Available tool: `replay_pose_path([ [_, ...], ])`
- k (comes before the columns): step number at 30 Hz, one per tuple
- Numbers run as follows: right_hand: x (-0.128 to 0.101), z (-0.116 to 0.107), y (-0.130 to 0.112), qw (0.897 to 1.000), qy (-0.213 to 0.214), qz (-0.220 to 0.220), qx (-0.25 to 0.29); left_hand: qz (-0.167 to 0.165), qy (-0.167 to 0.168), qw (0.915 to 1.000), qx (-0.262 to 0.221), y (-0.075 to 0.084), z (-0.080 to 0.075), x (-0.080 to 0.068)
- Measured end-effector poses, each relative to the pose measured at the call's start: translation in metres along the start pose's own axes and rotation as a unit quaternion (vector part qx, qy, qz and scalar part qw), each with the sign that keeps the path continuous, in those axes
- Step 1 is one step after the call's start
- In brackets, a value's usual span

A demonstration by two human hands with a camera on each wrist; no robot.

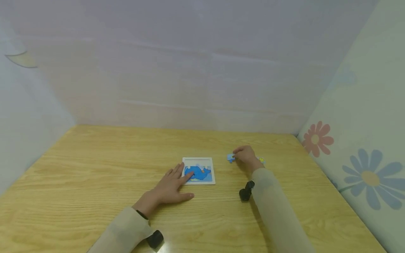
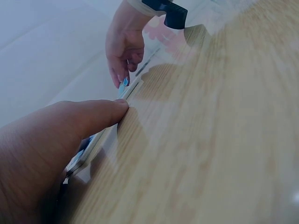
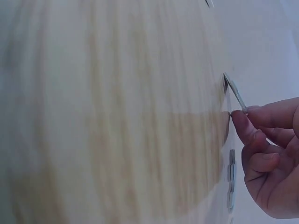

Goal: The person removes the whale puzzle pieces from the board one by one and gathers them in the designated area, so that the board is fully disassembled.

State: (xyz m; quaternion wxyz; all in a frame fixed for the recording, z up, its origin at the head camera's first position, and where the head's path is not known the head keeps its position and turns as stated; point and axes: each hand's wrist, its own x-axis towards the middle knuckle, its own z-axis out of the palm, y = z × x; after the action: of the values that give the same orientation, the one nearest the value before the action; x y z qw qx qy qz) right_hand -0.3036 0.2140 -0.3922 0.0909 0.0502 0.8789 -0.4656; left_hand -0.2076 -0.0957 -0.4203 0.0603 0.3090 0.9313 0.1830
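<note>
The left hand [image 1: 171, 186] covers the puzzle board's [image 1: 207, 179] left edge, so the picture there is hidden. The right hand [image 1: 246, 156] hides most of the blue piece [image 1: 230, 158]; its shape cannot be told. A yellow bit [image 1: 261, 160] behind that hand is too small to identify.

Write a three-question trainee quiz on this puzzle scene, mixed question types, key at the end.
1. True or false: the left hand rests flat with its fingers on the puzzle board.
2. Multiple choice: what does the right hand pinch? A) a blue puzzle piece B) a red cup C) a pen
3. Fill in: the puzzle board lies on a ____ table.

Key:
1. True; the fingers are straight.
2. A; it is held at the fingertips, right of the board.
3. Wooden.
</note>
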Motion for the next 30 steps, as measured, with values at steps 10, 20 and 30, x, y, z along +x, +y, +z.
replay_pose_path([
  [10, -0.014, -0.005, -0.004, 1.0, -0.018, 0.007, -0.001, 0.003, -0.002, 1.0, -0.004, 0.003, 0.001, -0.002],
  [20, -0.012, 0.0, -0.016, 0.998, -0.022, -0.048, -0.026, -0.001, 0.007, 1.0, 0.005, 0.003, -0.003, -0.001],
  [30, -0.027, 0.022, -0.027, 0.996, -0.053, -0.075, -0.002, -0.021, -0.002, 0.9993, -0.031, 0.008, -0.008, 0.002],
])
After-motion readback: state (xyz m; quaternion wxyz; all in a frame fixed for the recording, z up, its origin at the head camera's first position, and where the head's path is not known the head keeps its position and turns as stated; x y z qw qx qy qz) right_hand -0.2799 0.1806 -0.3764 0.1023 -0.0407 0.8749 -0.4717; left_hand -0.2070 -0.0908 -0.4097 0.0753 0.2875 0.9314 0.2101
